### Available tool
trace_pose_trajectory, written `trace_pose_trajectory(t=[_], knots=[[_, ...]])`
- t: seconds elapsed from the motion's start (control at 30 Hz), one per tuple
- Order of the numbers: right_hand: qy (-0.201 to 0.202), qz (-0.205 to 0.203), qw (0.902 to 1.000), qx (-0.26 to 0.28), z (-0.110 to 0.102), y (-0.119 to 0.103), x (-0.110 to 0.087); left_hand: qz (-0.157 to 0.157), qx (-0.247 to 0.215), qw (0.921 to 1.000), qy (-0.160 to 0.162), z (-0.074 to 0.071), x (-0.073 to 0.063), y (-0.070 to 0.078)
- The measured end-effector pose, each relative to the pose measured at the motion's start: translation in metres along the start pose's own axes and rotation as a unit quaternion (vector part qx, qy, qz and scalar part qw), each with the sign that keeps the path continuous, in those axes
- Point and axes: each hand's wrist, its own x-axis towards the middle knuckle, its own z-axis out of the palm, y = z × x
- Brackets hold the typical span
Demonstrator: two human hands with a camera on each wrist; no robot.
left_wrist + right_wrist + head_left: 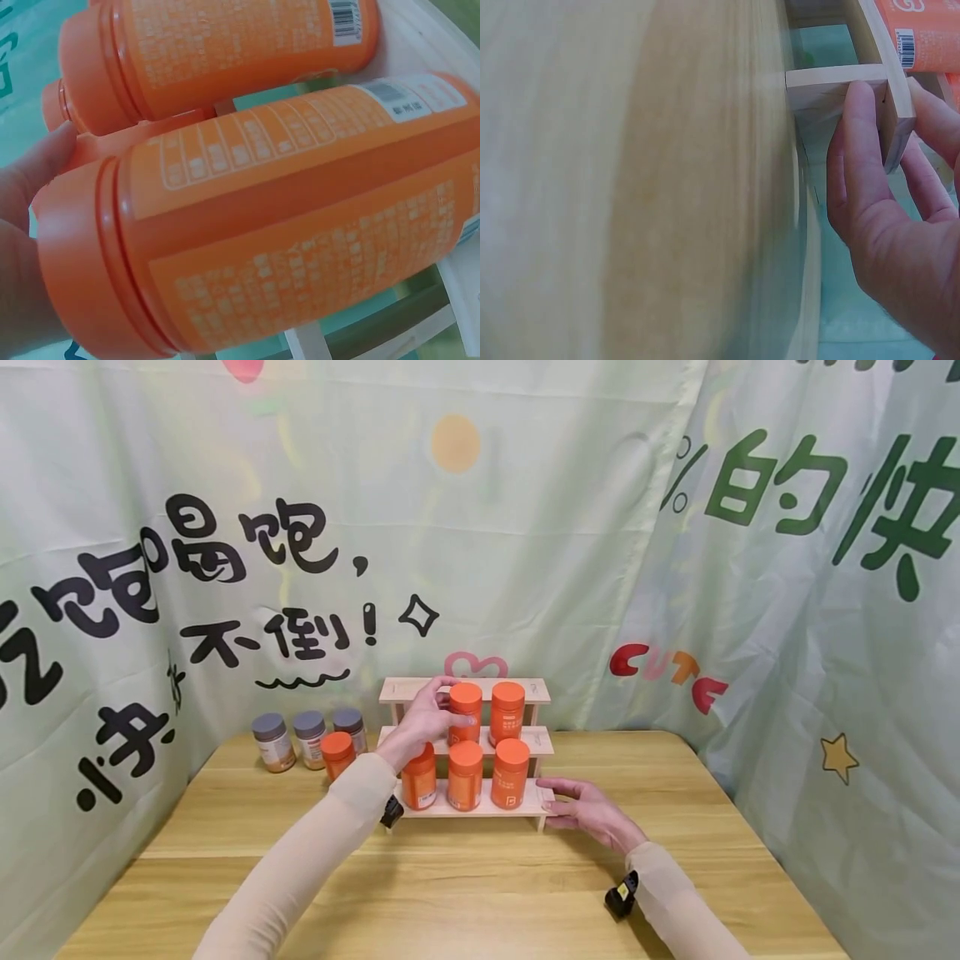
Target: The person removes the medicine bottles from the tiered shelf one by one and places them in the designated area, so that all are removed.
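Brace the wooden rack point(486, 691), lower centre of the head view, without tugging: your right hand point(588, 814), lower right, pinches the end of its bottom shelf. Your left hand point(427, 718) grips an orange bottle point(467, 702) at the middle shelf, lower centre; its base is hidden, so feel it sit flat before loosening. Lift your fingers away without knocking the neighbouring bottle point(507, 714) or the front lids point(466, 752).
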Motion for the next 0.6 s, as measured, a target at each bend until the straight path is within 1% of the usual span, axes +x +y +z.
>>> trace_pose_trajectory(t=[0.23, 0.43, 0.6], knots=[[-0.003, -0.002, 1.0, 0.0, 0.0015, 0.0009, 0.0004, 0.015, 0.008, 0.9998, 0.01, -0.0017, 0.0003, -0.0028], [-0.002, -0.003, 1.0, -0.002, 0.0014, 0.0005, 0.0006, 0.033, -0.018, 0.9991, 0.02, -0.004, 0.0008, -0.0021], [0.001, -0.003, 1.0, -0.003, 0.0011, -0.0001, 0.0004, 0.061, -0.03, 0.9971, 0.034, -0.0059, -0.0006, 0.0015]])
